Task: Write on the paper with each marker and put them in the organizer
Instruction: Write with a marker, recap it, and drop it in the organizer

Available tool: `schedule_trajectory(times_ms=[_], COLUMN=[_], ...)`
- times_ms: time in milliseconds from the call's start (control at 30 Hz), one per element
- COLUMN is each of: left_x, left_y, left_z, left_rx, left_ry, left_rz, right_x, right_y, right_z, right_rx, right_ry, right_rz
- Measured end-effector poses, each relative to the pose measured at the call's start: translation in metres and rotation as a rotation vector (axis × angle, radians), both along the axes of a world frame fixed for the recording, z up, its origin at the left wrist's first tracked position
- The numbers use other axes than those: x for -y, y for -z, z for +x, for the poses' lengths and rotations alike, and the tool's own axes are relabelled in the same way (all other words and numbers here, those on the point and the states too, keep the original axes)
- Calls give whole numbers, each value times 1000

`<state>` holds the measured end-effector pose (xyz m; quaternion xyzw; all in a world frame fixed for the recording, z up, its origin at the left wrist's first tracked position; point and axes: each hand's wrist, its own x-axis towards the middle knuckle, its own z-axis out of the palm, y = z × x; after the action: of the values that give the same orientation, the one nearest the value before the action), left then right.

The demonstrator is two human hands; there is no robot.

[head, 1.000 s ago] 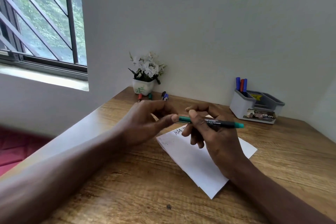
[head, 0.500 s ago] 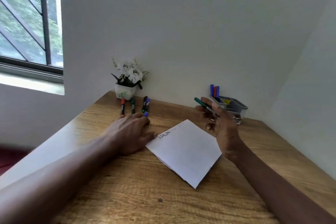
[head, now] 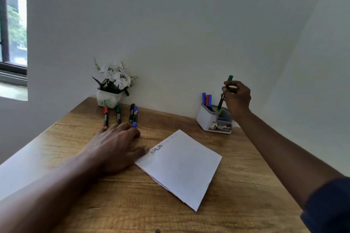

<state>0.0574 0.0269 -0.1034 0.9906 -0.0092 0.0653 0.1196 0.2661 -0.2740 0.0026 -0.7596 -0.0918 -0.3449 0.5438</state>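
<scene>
My right hand [head: 236, 98] grips a green-capped marker [head: 221, 101] nearly upright, its lower end dipping into the grey and white organizer [head: 206, 119] at the back right. Blue and red markers [head: 206, 98] stand in the organizer's left compartment. The white paper [head: 181, 166] lies mid-table with dark writing at its upper left corner. My left hand [head: 115, 145] rests flat on the wood, thumb touching the paper's left corner. Just beyond its fingers lie a red marker [head: 105, 116], a green marker [head: 118, 114], a black marker [head: 132, 112] and a blue marker [head: 135, 116].
A small white pot of white flowers [head: 111, 85] stands against the wall behind the loose markers. The wooden table [head: 236, 204] meets white walls at the back and right. A window is at the far left.
My right hand carried the green marker from over the paper to the organizer and stood it upright. My left hand let go of the marker and settled flat beside the paper. The view swung right.
</scene>
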Motion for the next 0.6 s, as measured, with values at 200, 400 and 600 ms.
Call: schedule_trajectory(times_ms=[200,400,600], left_x=[-2,-3,-2], left_y=[1,0,-1], left_z=[3,2,1], left_rx=[-16,-23,-14], left_ry=[8,20,27], left_rz=[-5,-21,-21], right_x=[-15,-10,3], right_y=[-8,15,40], right_z=[21,31,33], right_rx=[132,77,-43], right_ry=[2,121,8], right_rz=[-220,-325,-581])
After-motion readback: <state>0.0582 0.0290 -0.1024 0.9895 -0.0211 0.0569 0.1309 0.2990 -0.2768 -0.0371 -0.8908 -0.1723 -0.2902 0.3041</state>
